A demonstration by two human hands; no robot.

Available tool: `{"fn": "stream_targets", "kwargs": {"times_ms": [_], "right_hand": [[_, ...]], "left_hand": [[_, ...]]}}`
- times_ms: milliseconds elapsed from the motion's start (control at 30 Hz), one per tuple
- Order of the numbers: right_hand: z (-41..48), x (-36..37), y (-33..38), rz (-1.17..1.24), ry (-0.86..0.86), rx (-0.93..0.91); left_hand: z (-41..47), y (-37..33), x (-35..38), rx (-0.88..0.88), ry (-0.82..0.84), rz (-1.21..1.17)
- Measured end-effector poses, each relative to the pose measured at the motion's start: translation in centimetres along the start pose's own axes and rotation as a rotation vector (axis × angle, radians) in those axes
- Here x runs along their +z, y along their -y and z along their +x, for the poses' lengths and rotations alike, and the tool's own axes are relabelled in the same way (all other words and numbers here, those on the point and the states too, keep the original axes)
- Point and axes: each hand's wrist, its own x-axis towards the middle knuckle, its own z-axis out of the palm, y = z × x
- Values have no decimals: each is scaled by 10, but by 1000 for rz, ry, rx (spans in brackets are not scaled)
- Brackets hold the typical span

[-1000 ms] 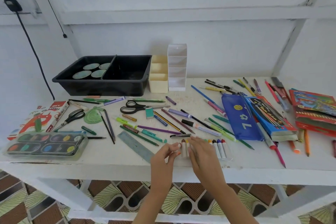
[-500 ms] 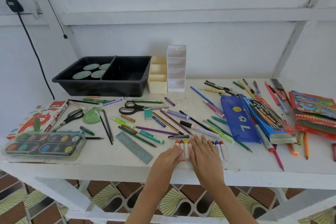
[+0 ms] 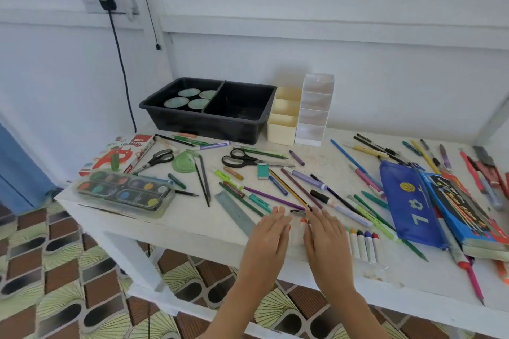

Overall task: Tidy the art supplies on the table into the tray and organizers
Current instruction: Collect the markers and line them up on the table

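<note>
My left hand (image 3: 271, 231) and my right hand (image 3: 325, 231) lie flat, fingers together, on a row of white markers near the table's front edge. One marker with an orange cap (image 3: 303, 224) shows between the hands. More of the row (image 3: 363, 245) lies uncovered to the right of my right hand. Pens, pencils and markers (image 3: 278, 198) are strewn across the white table (image 3: 192, 223). At the back stand a black two-part tray (image 3: 212, 121), a cream organizer (image 3: 283, 129) and a white organizer (image 3: 314, 110).
A watercolour palette (image 3: 124, 191) and an oil pastel box (image 3: 121, 155) lie at the left. Two pairs of scissors (image 3: 242, 159), a green protractor (image 3: 184, 164) and a ruler (image 3: 234, 212) sit mid-table. A blue pencil case (image 3: 407, 203) and crayon boxes (image 3: 462, 215) lie right.
My hands went from pinching markers above the table to lying flat on the marker row. My head has turned left, so the table has shifted to the right in view.
</note>
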Motion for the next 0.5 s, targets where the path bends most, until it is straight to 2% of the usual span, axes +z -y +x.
{"fn": "stream_targets", "kwargs": {"times_ms": [133, 333, 400, 500], "right_hand": [[25, 19, 59, 290, -8, -91], [64, 61, 147, 509, 188, -113], [76, 75, 170, 564, 249, -134], [97, 95, 200, 643, 324, -115]], "left_hand": [[5, 40, -42, -186, -153, 7], [17, 126, -124, -497, -336, 147], [23, 157, -150, -597, -307, 208], [32, 201, -182, -733, -145, 286]]}}
